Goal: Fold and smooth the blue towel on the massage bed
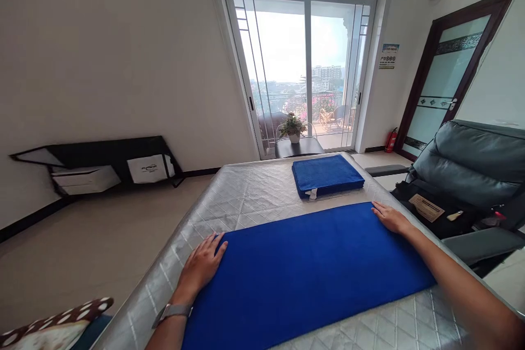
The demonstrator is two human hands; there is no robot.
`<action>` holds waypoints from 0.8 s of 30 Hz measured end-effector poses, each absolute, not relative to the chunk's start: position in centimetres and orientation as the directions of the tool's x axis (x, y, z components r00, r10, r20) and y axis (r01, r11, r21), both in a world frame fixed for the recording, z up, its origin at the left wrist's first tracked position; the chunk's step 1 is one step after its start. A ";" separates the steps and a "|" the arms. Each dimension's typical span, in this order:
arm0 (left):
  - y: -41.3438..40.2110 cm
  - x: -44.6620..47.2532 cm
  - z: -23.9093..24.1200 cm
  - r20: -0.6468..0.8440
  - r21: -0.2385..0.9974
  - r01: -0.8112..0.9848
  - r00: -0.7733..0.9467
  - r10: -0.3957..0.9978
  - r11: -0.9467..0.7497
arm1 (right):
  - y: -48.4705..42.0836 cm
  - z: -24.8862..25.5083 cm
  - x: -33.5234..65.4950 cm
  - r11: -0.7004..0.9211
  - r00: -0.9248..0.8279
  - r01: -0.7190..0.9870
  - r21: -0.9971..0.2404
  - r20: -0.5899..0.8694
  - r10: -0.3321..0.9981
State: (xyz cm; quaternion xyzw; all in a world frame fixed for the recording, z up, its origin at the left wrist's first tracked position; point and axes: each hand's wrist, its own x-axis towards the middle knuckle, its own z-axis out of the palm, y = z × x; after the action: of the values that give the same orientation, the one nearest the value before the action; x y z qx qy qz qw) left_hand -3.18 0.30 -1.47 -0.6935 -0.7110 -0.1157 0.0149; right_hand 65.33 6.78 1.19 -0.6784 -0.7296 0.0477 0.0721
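A blue cloth (311, 268), like a towel, lies spread flat across the quilted silver table cover (229, 191). On its far left corner rests my left hand (203, 262), fingers stretched out, with a grey band on the wrist. My right hand (391, 217) touches the far right corner, its fingers extended and lying flat. Beyond the cloth sits a neat stack of folded blue cloths (328, 172), a white tag (313, 194) hanging from its near edge. No part of the stack is touched by either hand.
At the right stands a dark leather armchair (484, 158) with a black bag (426, 205) on it. A chair with a potted plant (293, 128) is past the table's far end. To the left is a low black rack (115, 153); a spotted cushion (61, 320) lies at lower left.
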 end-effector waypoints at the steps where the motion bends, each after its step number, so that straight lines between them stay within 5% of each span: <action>1: 0.3 -3.2 -1.5 0.188 0.145 0.989 -0.036 0.981 0.009 | 7.1 1.5 65.5 0.080 -0.074 0.982 -0.169 0.039 0.996; 24: 0.3 -3.5 -1.6 0.179 0.201 0.979 -0.053 0.982 0.016 | 10.1 2.9 67.1 -0.063 0.075 0.985 -0.164 0.073 0.994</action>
State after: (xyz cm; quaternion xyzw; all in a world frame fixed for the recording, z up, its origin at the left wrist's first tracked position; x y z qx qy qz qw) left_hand -3.50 0.35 -1.57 -0.6880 -0.7129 -0.1358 -0.0053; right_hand 67.06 10.07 2.85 -0.7283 -0.6793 0.0290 0.0852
